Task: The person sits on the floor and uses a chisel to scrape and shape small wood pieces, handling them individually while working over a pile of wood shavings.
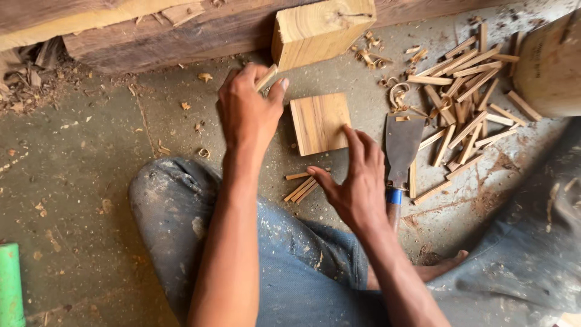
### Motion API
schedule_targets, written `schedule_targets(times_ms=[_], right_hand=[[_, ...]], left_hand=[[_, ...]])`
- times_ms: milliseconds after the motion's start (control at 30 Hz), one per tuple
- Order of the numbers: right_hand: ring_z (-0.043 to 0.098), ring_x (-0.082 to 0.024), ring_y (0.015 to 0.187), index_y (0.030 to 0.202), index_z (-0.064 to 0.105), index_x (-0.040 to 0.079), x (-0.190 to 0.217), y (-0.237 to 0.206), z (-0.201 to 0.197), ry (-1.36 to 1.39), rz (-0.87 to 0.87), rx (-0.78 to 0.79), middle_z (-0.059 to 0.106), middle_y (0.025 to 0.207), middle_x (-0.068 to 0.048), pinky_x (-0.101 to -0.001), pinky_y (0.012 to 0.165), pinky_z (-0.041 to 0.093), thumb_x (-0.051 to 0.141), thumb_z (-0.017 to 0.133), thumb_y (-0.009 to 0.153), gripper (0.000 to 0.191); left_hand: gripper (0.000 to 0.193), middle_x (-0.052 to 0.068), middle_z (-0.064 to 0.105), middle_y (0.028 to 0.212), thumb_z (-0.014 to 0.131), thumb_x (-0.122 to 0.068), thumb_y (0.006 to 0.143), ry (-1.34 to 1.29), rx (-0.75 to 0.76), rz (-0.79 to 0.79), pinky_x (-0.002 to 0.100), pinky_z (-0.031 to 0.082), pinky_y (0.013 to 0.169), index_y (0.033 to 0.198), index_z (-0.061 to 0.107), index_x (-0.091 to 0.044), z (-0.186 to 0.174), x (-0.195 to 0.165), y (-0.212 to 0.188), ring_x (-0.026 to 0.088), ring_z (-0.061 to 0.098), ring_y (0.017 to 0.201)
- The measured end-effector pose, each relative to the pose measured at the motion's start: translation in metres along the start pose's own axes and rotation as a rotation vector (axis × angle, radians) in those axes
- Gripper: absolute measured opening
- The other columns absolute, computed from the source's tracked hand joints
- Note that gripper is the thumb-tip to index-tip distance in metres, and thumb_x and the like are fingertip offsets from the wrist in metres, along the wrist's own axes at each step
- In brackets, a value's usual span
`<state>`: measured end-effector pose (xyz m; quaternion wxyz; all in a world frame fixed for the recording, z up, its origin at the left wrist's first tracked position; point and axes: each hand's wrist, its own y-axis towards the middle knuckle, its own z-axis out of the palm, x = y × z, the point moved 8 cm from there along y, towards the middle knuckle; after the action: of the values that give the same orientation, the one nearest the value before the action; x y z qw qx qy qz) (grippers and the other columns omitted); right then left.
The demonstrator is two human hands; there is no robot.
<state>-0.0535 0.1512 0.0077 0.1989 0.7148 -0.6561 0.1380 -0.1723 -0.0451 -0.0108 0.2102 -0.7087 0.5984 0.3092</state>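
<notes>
My left hand (247,112) is closed around a thin wooden stick (267,77), held just left of a flat square wooden block (318,123) lying on the concrete floor. My right hand (357,178) has its fingers spread, and the fingertips touch the block's lower right corner. A wide flat metal blade with a blue collar and wooden handle (401,148) lies on the floor just right of that hand. A few short sticks (301,188) lie between my hands. My knee in dusty jeans (175,200) is below.
A heap of split wooden sticks and curled shavings (466,103) covers the floor at the right. A thick wooden block (321,30) leans on rough planks (151,30) along the top. A round wooden log (551,66) stands at the far right, a green pipe (9,284) at bottom left.
</notes>
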Motion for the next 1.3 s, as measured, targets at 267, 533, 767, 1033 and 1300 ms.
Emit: schedule_targets(times_ms=[267, 533, 767, 1033, 1300], right_hand=[[0.052, -0.044, 0.120, 0.151, 0.045, -0.003, -0.010, 0.037, 0.017, -0.016, -0.032, -0.059, 0.053, 0.137, -0.026, -0.0520, 0.104, 0.044, 0.036, 0.086, 0.086, 0.087], [0.049, -0.046, 0.128, 0.151, 0.045, -0.005, -0.027, 0.070, 0.026, -0.026, -0.065, -0.033, 0.050, 0.143, -0.029, -0.0527, 0.107, 0.042, 0.038, 0.089, 0.085, 0.089], [0.048, -0.046, 0.134, 0.151, 0.045, -0.004, -0.032, 0.075, 0.023, 0.017, -0.085, 0.009, 0.048, 0.152, -0.029, -0.0519, 0.113, 0.041, 0.037, 0.089, 0.086, 0.089], [0.046, -0.046, 0.136, 0.154, 0.042, -0.002, -0.037, 0.077, 0.025, 0.032, -0.090, 0.042, 0.046, 0.155, -0.027, -0.0514, 0.115, 0.039, 0.032, 0.089, 0.084, 0.090], [0.045, -0.045, 0.140, 0.157, 0.035, -0.003, -0.047, 0.055, -0.009, 0.172, -0.064, 0.011, 0.041, 0.156, -0.029, -0.0504, 0.115, 0.040, 0.028, 0.085, 0.089, 0.090]], left_hand=[[0.023, 0.009, 0.080, 0.084, 0.079, -0.030, 0.082, -0.171, 0.351, -0.228, 0.038, 0.058, 0.066, 0.096, 0.079, -0.011, 0.011, 0.000, -0.057, 0.021, 0.075, 0.069], [0.017, 0.013, 0.077, 0.081, 0.081, -0.022, 0.082, -0.209, 0.186, -0.183, 0.040, 0.057, 0.068, 0.091, 0.078, -0.007, 0.050, 0.001, -0.027, 0.025, 0.074, 0.070], [0.019, 0.009, 0.076, 0.079, 0.080, -0.025, 0.086, -0.258, 0.230, -0.268, 0.036, 0.057, 0.062, 0.092, 0.077, -0.007, 0.064, 0.011, -0.024, 0.018, 0.072, 0.064], [0.022, 0.008, 0.075, 0.078, 0.079, -0.025, 0.084, -0.272, 0.187, -0.283, 0.038, 0.059, 0.059, 0.097, 0.077, -0.008, 0.064, 0.015, -0.025, 0.020, 0.073, 0.061], [0.047, 0.019, 0.067, 0.107, 0.079, -0.023, 0.085, -0.283, -0.061, -0.035, 0.043, 0.053, 0.085, 0.121, 0.062, 0.002, 0.044, 0.012, -0.030, 0.029, 0.066, 0.098]])
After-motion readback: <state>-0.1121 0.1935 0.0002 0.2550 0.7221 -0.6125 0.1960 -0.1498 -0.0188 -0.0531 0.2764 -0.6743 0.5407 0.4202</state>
